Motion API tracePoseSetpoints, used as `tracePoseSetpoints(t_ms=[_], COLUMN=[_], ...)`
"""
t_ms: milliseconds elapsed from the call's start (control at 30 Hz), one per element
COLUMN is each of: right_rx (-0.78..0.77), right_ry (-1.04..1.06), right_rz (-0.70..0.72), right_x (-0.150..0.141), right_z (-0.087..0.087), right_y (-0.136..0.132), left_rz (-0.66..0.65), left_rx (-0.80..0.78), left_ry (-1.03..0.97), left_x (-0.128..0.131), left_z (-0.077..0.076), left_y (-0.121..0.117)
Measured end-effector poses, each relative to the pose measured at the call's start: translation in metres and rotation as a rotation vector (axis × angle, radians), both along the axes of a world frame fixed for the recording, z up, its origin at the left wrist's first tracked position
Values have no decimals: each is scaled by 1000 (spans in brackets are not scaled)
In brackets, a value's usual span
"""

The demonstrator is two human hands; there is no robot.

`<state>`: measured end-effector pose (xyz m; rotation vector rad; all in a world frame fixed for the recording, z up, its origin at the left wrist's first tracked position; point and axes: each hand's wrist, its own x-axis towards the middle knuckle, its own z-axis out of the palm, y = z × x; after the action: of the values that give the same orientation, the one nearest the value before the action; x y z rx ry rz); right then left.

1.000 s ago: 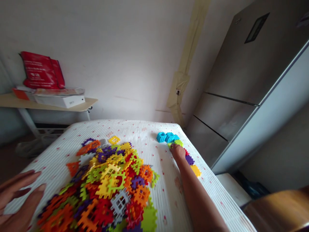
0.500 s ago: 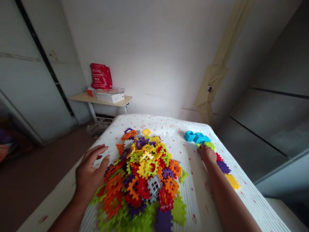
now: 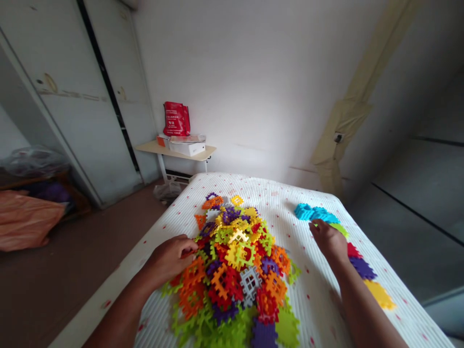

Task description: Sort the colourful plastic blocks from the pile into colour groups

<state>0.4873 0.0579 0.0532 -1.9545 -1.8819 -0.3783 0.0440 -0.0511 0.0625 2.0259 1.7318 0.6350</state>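
Tiles [image 3: 235, 254] heaped at 6 o'clock look light, stiff, slickish, prob. best pinched by toothed rims; L hand [image 3: 174, 257] (at their 9 o'clock edge) and R hand [image 3: 330, 240] (by green tiles [image 3: 341, 230], 4 o'clock) have curled fingers, can't tell if gripping.

1. My single camera sits on my head, looking forward and down along a white ribbed cloth with red dots [image 3: 270, 195].
2. It is near enough to catch my bare left hand [image 3: 174, 256] and bare right hand [image 3: 329, 239], either side of centre.
3. Farther off, it faces a plain white wall [image 3: 246, 87], upper middle.
4. Its wide view reaches pale sliding doors [image 3: 61, 121], upper left.
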Motion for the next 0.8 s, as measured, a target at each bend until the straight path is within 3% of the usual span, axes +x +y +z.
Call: tracePoseSetpoints(t_ms=[167,367,600,800], right_rx=[82,37,-40,-97], right_ry=[40,71,29,-46], right_rz=[134,194,337,361], right_x=[-15,-34,-46,-43], right_z=[8,14,-2,-17], right_y=[-2,-7,-6,-4], left_rz=[-31,-9,-25,-73], left_rx=[-42,-65,-48,-32], left_ry=[24,80,120,136], left_x=[-1,1,6,11], left_z=[-4,-5,-1,3], left_y=[1,1,-3,-4])
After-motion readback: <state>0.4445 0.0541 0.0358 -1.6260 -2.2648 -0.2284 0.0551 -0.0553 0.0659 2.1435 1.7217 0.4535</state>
